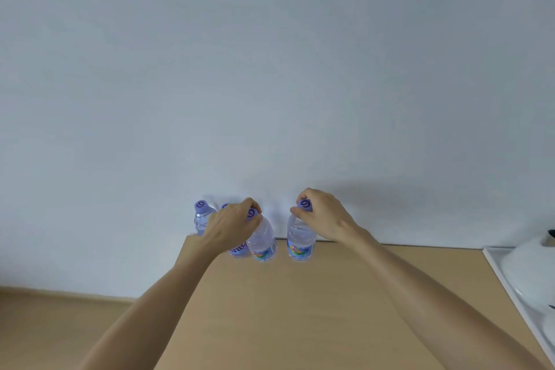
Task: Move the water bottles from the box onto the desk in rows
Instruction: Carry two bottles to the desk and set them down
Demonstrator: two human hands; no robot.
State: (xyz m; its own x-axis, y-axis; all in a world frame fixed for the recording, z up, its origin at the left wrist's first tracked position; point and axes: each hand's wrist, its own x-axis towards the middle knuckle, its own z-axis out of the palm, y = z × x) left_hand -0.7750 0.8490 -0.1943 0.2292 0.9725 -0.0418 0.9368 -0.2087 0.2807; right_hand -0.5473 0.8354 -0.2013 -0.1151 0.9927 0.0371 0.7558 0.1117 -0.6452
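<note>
Several clear water bottles with purple caps stand in a row along the far edge of the tan desk (300,309), against the white wall. My left hand (231,227) grips the cap of the third bottle from the left (262,242), which tilts slightly. My right hand (324,215) grips the cap of the rightmost bottle (301,242), which stands upright. The leftmost bottle (201,218) stands free at the desk's far left corner. A second bottle (238,249) is mostly hidden behind my left hand. The box is out of view.
A white object (528,273) rests on a white surface at the right edge of the desk. A wooden floor (45,324) lies to the left, below the desk. The white wall rises directly behind the bottles.
</note>
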